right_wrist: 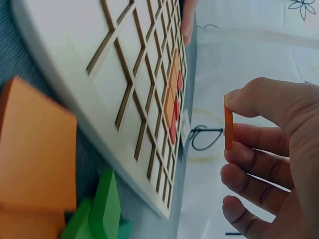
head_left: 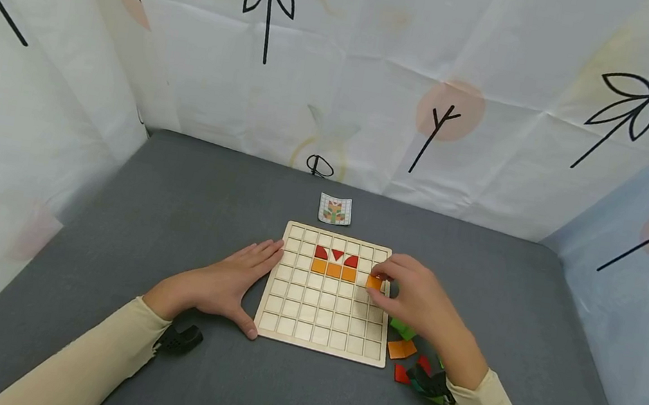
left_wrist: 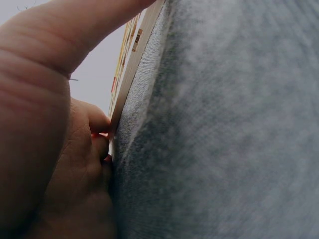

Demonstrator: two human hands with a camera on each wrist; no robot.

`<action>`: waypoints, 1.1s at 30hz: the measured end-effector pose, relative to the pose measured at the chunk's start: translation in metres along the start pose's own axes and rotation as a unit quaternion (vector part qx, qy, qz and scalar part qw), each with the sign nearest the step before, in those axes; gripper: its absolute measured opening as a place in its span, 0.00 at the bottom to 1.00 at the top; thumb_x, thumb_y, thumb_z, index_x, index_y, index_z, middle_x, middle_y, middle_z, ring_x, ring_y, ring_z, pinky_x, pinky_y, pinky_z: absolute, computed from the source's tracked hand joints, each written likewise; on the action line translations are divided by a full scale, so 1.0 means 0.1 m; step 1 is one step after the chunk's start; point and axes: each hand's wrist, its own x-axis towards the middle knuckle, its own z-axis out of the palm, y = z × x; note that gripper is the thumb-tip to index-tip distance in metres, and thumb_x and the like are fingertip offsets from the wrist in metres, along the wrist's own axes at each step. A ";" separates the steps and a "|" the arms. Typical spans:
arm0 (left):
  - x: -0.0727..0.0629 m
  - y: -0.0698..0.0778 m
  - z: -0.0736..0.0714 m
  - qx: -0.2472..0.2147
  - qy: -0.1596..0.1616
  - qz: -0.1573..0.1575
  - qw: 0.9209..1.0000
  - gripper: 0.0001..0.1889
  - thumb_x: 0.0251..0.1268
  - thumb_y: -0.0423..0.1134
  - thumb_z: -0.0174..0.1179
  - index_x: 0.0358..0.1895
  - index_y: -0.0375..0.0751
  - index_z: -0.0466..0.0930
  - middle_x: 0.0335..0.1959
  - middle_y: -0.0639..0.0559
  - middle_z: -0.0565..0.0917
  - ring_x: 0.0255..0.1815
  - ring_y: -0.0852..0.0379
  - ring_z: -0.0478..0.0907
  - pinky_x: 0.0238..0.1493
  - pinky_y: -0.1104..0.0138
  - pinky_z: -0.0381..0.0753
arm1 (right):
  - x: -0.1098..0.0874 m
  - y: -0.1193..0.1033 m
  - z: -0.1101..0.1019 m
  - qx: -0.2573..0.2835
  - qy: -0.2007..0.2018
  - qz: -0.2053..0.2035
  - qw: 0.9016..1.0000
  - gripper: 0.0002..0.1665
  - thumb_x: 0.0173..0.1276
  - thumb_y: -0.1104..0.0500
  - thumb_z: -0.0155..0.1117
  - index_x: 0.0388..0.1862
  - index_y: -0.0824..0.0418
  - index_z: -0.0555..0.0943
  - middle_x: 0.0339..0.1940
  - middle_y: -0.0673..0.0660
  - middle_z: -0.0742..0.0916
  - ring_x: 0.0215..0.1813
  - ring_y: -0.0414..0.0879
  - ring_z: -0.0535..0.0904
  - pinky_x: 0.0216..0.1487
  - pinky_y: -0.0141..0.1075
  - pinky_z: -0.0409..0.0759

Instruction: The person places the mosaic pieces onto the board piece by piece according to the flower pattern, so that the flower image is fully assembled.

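A light wooden grid board (head_left: 298,311) lies on the grey table. Near its top, three red pieces (head_left: 351,261) form a row above three orange square tiles (head_left: 334,271). Over the board's right side my right hand (head_left: 414,296) pinches another orange tile (right_wrist: 229,122) between thumb and fingertips; in the right wrist view this tile is seen edge-on, apart from the board. My left hand (head_left: 224,283) lies at the board's left edge, its fingers extended and its thumb spread, touching the rim near the lower left corner.
To the right of the board lie loose pieces: green ones (head_left: 403,328), orange ones (head_left: 401,349) and red ones (head_left: 402,374), partly under the right wrist. A small pattern card (head_left: 335,210) sits behind the board. White printed cloth (head_left: 370,62) hangs around the table.
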 end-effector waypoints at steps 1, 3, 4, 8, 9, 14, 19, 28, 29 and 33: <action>0.00 0.00 0.00 0.000 0.000 0.000 1.000 0.80 0.45 0.71 0.83 0.89 0.32 0.39 0.91 0.42 0.37 0.90 0.41 0.34 0.87 0.43 0.40 | 0.02 -0.01 0.01 0.002 0.001 -0.004 1.000 0.11 0.65 0.59 0.83 0.43 0.58 0.90 0.40 0.51 0.85 0.42 0.48 0.83 0.42 0.43 0.86; 0.00 0.00 0.00 -0.001 0.000 0.001 1.000 0.80 0.45 0.71 0.83 0.89 0.32 0.39 0.91 0.41 0.37 0.90 0.40 0.34 0.86 0.43 0.40 | 0.05 -0.03 0.04 0.004 -0.001 -0.007 1.000 0.11 0.66 0.59 0.83 0.43 0.58 0.90 0.41 0.51 0.86 0.42 0.47 0.82 0.42 0.43 0.85; 0.00 0.00 0.00 -0.002 0.001 0.003 1.000 0.80 0.45 0.71 0.83 0.89 0.32 0.40 0.91 0.41 0.37 0.90 0.40 0.34 0.86 0.43 0.40 | 0.06 -0.04 0.05 0.005 -0.004 -0.006 1.000 0.10 0.66 0.59 0.83 0.43 0.58 0.90 0.41 0.51 0.86 0.42 0.46 0.82 0.43 0.43 0.85; 0.01 -0.01 0.02 0.003 -0.003 0.003 1.000 0.80 0.45 0.71 0.83 0.89 0.33 0.39 0.91 0.42 0.36 0.90 0.41 0.34 0.87 0.45 0.39 | 0.09 -0.07 0.11 0.006 -0.019 0.004 1.000 0.11 0.66 0.58 0.83 0.44 0.58 0.90 0.42 0.50 0.86 0.43 0.46 0.82 0.44 0.42 0.85; 0.01 -0.01 0.02 0.005 -0.003 0.003 1.000 0.80 0.45 0.71 0.83 0.89 0.33 0.39 0.91 0.43 0.36 0.90 0.42 0.33 0.87 0.45 0.39 | 0.09 -0.08 0.12 0.004 -0.021 0.005 1.000 0.11 0.67 0.57 0.83 0.44 0.57 0.90 0.42 0.50 0.86 0.43 0.46 0.82 0.44 0.42 0.85; 0.01 0.00 0.01 0.002 -0.002 0.001 1.000 0.80 0.44 0.71 0.83 0.89 0.33 0.39 0.91 0.43 0.36 0.90 0.42 0.33 0.87 0.45 0.39 | 0.12 -0.11 0.17 -0.008 -0.018 -0.006 1.000 0.12 0.66 0.55 0.83 0.44 0.57 0.90 0.42 0.50 0.87 0.43 0.45 0.82 0.43 0.42 0.86; 0.00 0.00 0.00 -0.001 0.004 0.004 1.000 0.80 0.45 0.70 0.84 0.89 0.31 0.40 0.91 0.40 0.37 0.90 0.40 0.35 0.86 0.43 0.41 | 0.17 -0.13 0.20 -0.023 -0.018 -0.024 0.999 0.11 0.67 0.55 0.83 0.43 0.56 0.90 0.42 0.49 0.87 0.43 0.44 0.82 0.43 0.41 0.85; -0.01 0.01 0.00 0.002 0.005 0.002 1.000 0.80 0.45 0.70 0.84 0.89 0.31 0.40 0.91 0.40 0.38 0.90 0.40 0.35 0.86 0.43 0.41 | 0.29 -0.16 0.27 -0.023 -0.022 -0.055 0.998 0.10 0.68 0.54 0.82 0.43 0.55 0.90 0.40 0.48 0.87 0.42 0.45 0.82 0.41 0.42 0.84; -0.01 0.01 0.00 0.003 0.005 0.002 1.000 0.80 0.45 0.70 0.84 0.89 0.31 0.40 0.91 0.40 0.38 0.90 0.40 0.35 0.86 0.43 0.41 | 0.30 -0.17 0.29 -0.026 -0.025 -0.052 0.998 0.10 0.68 0.54 0.82 0.43 0.55 0.90 0.40 0.48 0.87 0.43 0.45 0.82 0.41 0.42 0.84; -0.01 0.01 0.00 0.002 0.005 0.003 1.000 0.80 0.45 0.70 0.84 0.89 0.31 0.40 0.91 0.40 0.38 0.90 0.40 0.35 0.86 0.43 0.41 | 0.32 -0.18 0.34 -0.035 -0.043 -0.034 0.998 0.10 0.69 0.53 0.81 0.44 0.54 0.90 0.42 0.49 0.88 0.44 0.45 0.82 0.42 0.42 0.84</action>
